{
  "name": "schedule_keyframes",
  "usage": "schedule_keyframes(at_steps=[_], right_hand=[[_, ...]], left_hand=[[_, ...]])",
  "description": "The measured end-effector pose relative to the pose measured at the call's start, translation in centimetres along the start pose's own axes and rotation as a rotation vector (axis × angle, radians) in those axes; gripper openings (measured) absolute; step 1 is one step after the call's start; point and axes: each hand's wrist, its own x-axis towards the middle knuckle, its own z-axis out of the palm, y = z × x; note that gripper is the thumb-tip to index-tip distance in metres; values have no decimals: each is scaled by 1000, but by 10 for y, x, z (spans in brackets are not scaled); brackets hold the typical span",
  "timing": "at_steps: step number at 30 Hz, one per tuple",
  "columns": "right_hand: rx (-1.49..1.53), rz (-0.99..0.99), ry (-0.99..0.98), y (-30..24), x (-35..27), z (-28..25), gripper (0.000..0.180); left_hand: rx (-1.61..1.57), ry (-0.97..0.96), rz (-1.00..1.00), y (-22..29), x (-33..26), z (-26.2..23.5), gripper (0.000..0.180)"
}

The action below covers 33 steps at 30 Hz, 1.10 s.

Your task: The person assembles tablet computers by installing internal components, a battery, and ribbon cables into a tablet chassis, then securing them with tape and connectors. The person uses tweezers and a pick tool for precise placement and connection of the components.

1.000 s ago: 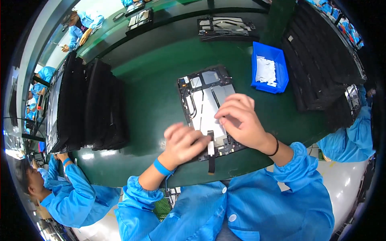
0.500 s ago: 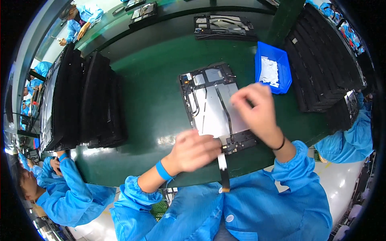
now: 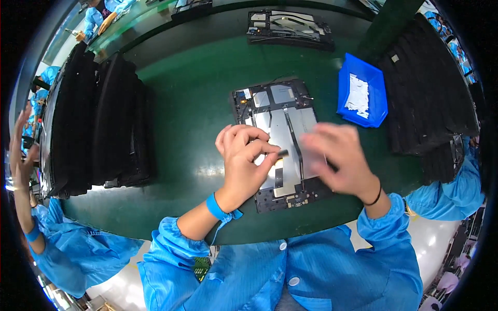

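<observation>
An opened tablet-like device (image 3: 263, 193) lies on the table in front of me, with a silver inner panel, a black frame and thin black cables. My left hand (image 3: 244, 160) is over its left half. Thumb and forefinger pinch the end of a flat ribbon cable (image 3: 279, 178), black with a pale lower end that rests near the device's bottom edge. Over the right side of the panel is my right hand (image 3: 340, 158), smeared by motion, so its fingers cannot be read.
A blue bin (image 3: 381, 96) holding white slips stands to the right. Dark stacked trays (image 3: 430, 98) rise behind it, and more dark trays (image 3: 119, 124) stand at left. Another opened device (image 3: 290, 31) lies at the back. A person's blue sleeve (image 3: 88, 254) is at lower left.
My left hand has moved up from the device's lower edge. The ribbon cable, which hung over the near edge, now lies folded up over the panel. My right hand has shifted slightly down.
</observation>
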Motion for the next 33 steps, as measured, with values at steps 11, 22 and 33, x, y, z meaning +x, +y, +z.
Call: schedule_keyframes(at_steps=[11, 22, 33], right_hand=[[87, -111, -301, -16, 4, 10, 41], [15, 236, 74, -11, -14, 21, 28], [231, 94, 132, -19, -20, 22, 11]], left_hand=[[126, -35, -50, 10, 1, 1, 18], [197, -9, 77, 16, 1, -6, 11], [-117, -144, -15, 53, -4, -1, 22]])
